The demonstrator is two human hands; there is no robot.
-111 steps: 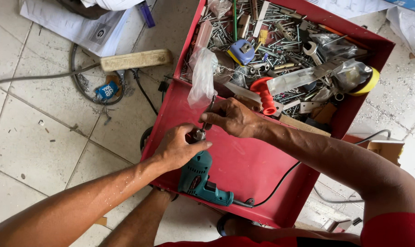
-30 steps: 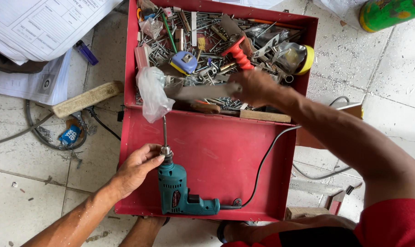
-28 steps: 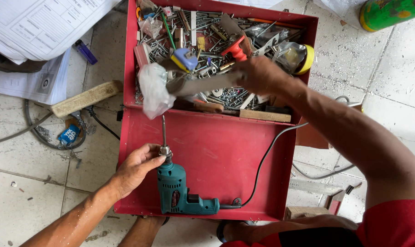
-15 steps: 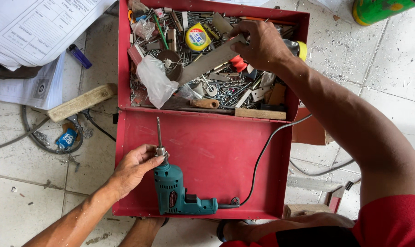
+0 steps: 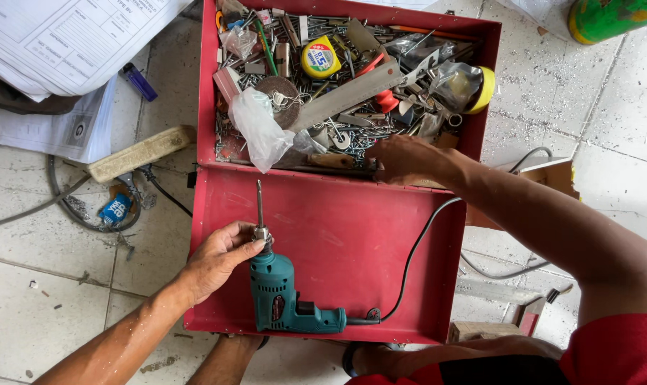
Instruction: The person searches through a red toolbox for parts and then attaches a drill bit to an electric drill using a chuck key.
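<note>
Currently the teal electric drill [image 5: 289, 303] lies flat on the open red lid [image 5: 352, 235] of the toolbox, lower centre of the frame, chuck toward the top with a long bit [image 5: 259, 203] sticking straight up the picture. The left hand [image 5: 216, 260] wraps thumb and fingers around the metal chuck [image 5: 260, 233], a closed grip on that collar only; the body rests on the lid by itself. The right hand [image 5: 405, 158] sits at the hinge edge of the toolbox tray [image 5: 208, 85], fingers curled down among the loose hardware; whether it pinches anything cannot be told, as the fingertips are buried.

Handling judgement: the drill looks rigid and moderately heavy, weight toward the motor housing, so the pistol grip is the secure hold; the chuck is small, smooth metal and likely to turn or slip under the fingers. The bit is thin and stiff with a pointed end, best kept clear of the palm. The black cord [image 5: 416, 249] trails right across the lid and could snag.

Hard to make out: the tray is a tangle of screws, a yellow tape measure [image 5: 320, 60], a metal ruler [image 5: 348, 93] and a clear plastic bag [image 5: 260, 130] covering part of it. The drill's trigger side faces away. The cord's far end runs off behind the right forearm.
</note>
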